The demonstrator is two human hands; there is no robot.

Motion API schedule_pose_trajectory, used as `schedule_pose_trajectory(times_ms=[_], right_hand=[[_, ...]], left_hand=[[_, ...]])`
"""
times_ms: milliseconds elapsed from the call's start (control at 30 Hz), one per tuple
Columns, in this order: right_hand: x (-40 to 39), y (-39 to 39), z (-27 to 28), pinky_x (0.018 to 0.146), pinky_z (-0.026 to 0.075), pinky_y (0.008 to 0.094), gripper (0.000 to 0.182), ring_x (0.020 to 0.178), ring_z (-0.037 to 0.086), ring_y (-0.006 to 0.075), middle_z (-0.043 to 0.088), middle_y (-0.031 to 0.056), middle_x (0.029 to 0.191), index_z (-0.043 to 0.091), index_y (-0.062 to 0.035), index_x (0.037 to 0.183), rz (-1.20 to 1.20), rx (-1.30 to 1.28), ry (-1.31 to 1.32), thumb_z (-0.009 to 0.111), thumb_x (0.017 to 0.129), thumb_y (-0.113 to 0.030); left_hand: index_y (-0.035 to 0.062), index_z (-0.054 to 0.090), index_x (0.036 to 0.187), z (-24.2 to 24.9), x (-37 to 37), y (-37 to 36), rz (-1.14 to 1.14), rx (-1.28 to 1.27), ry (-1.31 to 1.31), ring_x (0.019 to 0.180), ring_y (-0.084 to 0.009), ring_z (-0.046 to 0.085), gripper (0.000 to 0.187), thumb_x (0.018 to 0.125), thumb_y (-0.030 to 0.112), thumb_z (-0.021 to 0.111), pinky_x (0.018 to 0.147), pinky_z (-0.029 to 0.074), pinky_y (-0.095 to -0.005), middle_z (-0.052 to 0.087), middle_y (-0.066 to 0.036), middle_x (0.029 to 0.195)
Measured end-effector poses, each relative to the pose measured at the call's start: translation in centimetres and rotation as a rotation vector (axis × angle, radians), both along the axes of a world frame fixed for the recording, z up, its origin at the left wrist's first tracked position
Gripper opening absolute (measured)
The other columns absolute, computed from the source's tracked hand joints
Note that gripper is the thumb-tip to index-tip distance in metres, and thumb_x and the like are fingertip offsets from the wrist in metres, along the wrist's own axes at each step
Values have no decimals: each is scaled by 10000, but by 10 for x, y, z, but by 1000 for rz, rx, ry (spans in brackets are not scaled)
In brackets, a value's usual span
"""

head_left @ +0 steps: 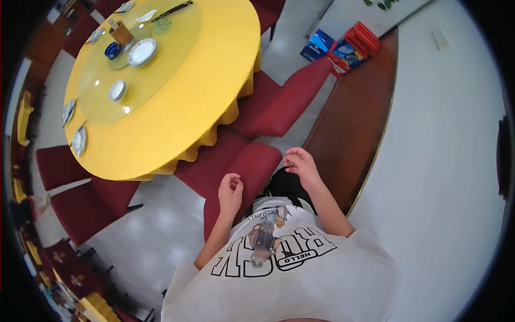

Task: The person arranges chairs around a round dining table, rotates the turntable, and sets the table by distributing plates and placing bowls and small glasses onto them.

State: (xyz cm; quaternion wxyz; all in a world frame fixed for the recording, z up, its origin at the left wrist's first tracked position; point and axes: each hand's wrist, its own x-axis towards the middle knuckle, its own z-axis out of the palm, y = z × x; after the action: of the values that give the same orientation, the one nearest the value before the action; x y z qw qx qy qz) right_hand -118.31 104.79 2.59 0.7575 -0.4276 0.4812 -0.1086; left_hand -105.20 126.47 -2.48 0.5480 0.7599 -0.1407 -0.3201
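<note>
My left hand point(230, 189) is raised in front of my body, over the seat of a red chair point(236, 161). Its fingers are loosely bent and I see nothing in them. Further right, my right hand point(301, 164) hangs in the air beside the chair's edge, fingers half curled and slightly apart, also without anything held. A second red chair point(292, 99) stands just beyond, against the round table with a yellow cloth point(214, 80). Whether either hand touches the chair cannot be told.
On the table's glass turntable point(177, 48) are stacked plates point(142, 52), small bowls point(117, 90), a brown holder point(120, 33) and a blue container point(112, 50). Red and blue packages point(354, 45) sit by the wall at the end of a brown wooden surface point(348, 129). More red chairs point(88, 209) stand left.
</note>
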Motion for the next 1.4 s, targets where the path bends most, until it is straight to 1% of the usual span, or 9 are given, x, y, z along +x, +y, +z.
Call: schedule_pose_trajectory(times_ms=[100, 167, 233, 367, 467, 700, 1000, 1233, 1400], right_hand=[[24, -77, 2, 698, 508, 290, 135, 811, 622, 129, 650, 23, 887, 609, -93, 1025, 136, -134, -18, 613, 895, -129], [40, -132, 5, 713, 501, 320, 172, 825, 628, 162, 657, 33, 892, 619, -86, 1042, 226, -244, -45, 627, 878, -137], [57, -189, 17, 734, 503, 381, 202, 849, 630, 254, 672, 67, 911, 646, -71, 1025, 558, -1293, 143, 639, 826, -108], [85, -308, 0, 982, 387, 484, 196, 1121, 542, 310, 667, 81, 1037, 682, -73, 957, 671, -1703, 153, 665, 792, -178], [100, -381, -8, 1024, 334, 509, 281, 1170, 524, 281, 662, 74, 1095, 690, -85, 1009, 1100, -1587, 86, 649, 831, -299], [146, -467, -36, 907, 501, 427, 349, 1066, 606, 309, 654, 117, 1115, 668, -61, 1088, 1641, -1023, -384, 636, 843, -309], [232, -522, -34, 915, 491, 418, 379, 1055, 622, 326, 657, 147, 1125, 628, -37, 1155, 2232, -620, -497, 609, 874, -291], [332, -590, -23, 813, 526, 370, 258, 918, 682, 267, 711, 109, 949, 672, -63, 1021, 2180, -552, -71, 616, 877, -269], [402, -587, -26, 714, 519, 310, 189, 751, 674, 170, 700, 70, 824, 664, -43, 958, 2113, -519, -245, 618, 882, -210]], left_hand=[[26, 583, 1060, 16, -6, -55, -32, 73, -344, 838, -167, 592, 241, 825, 15, 633, 722, 489, -287, 609, -75, 971], [33, 584, 1091, 37, -3, -103, -72, 103, -507, 1027, -311, 563, 343, 757, 49, 661, 885, 458, -396, 604, -136, 1049], [39, 589, 1101, 47, 6, -153, -98, 103, -695, 1075, -330, 548, 377, 736, 68, 677, 925, 431, -413, 606, -139, 1078], [45, 594, 1112, 47, 18, -274, -78, 210, -864, 1093, -313, 554, 370, 753, 90, 672, 925, 434, -414, 610, -127, 1104], [53, 618, 1099, 29, -2, -352, -87, 467, -743, 1043, -305, 595, 257, 861, 146, 595, 899, 453, -421, 633, -123, 1081], [62, 653, 974, 27, -7, -474, 196, 717, -610, 955, -290, 625, 168, 882, 180, 577, 870, 464, -409, 663, -107, 991], [63, 658, 826, 17, -8, -491, 546, 758, -759, 765, -291, 661, 130, 707, 60, 605, 710, 526, -402, 683, -101, 834], [51, 618, 864, 20, -6, -491, 552, 769, -684, 772, -309, 626, 191, 676, 49, 585, 712, 496, -410, 641, -116, 854], [45, 625, 857, 27, 0, -500, 614, 893, -578, 869, -311, 634, 183, 679, 50, 583, 802, 494, -423, 658, -122, 901]])
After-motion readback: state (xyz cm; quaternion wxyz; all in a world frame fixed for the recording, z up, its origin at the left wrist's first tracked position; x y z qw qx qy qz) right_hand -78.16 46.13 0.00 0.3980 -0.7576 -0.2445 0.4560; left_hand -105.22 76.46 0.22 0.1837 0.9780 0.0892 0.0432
